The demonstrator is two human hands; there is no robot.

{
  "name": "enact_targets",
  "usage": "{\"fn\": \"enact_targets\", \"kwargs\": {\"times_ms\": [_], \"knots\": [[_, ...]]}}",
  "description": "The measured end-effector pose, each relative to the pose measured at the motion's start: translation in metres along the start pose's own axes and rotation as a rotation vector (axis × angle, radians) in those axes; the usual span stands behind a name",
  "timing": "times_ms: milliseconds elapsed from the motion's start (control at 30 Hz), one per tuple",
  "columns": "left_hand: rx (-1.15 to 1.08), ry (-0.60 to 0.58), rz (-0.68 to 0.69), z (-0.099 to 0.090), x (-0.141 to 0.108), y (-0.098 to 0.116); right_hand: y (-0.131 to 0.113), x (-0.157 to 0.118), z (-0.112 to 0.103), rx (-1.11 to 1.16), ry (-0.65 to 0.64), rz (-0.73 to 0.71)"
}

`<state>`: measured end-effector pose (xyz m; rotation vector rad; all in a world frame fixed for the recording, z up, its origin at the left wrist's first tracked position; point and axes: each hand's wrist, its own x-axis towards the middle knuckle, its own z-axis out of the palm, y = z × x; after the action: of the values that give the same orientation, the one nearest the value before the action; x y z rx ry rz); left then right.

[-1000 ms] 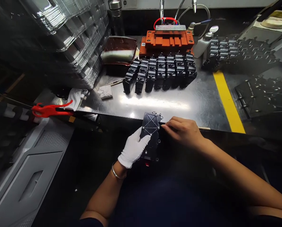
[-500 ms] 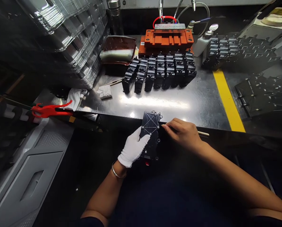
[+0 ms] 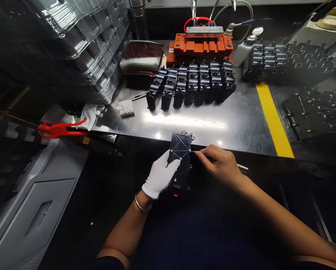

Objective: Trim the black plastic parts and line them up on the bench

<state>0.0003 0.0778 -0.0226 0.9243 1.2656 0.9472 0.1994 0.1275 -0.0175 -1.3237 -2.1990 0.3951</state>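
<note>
At far left a red air gun [image 3: 62, 129] shows at ten o'clock from the gloved left hand [image 3: 159, 174]. That hand clasps a black part [image 3: 180, 146], thumb laid over its face, the other fingers largely hidden behind it; the left forearm [image 3: 125, 228] reaches in from seven o'clock. The part lies at two o'clock from this palm, its long axis running twelve to six, its top end by the front edge of the steel bench [image 3: 162, 129]. A row of black pieces [image 3: 192, 86] stands at twelve o'clock from it.

The bare right hand [image 3: 222, 161] is farther off, the part at its nine o'clock. Thumb and forefinger pinch a thin tool [image 3: 194, 151] pointing at the part's right edge; whether the tip touches cannot be told. The right forearm [image 3: 283, 206] comes in from four o'clock.
</note>
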Motion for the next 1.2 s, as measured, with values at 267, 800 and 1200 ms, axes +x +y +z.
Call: {"fn": "enact_targets", "kwargs": {"times_ms": [267,800,1200], "knots": [[0.067,0.026,0.069,-0.001,0.001,-0.002,-0.012,-0.002,0.004,0.07,-0.056,0.022],[0.06,0.698,0.285,-0.059,-0.027,-0.036,0.003,-0.022,0.007,0.786,-0.415,0.558],[-0.858,0.263,-0.206,-0.026,-0.029,-0.062,-0.021,-0.083,0.077,1.251,-0.396,0.961]]}}
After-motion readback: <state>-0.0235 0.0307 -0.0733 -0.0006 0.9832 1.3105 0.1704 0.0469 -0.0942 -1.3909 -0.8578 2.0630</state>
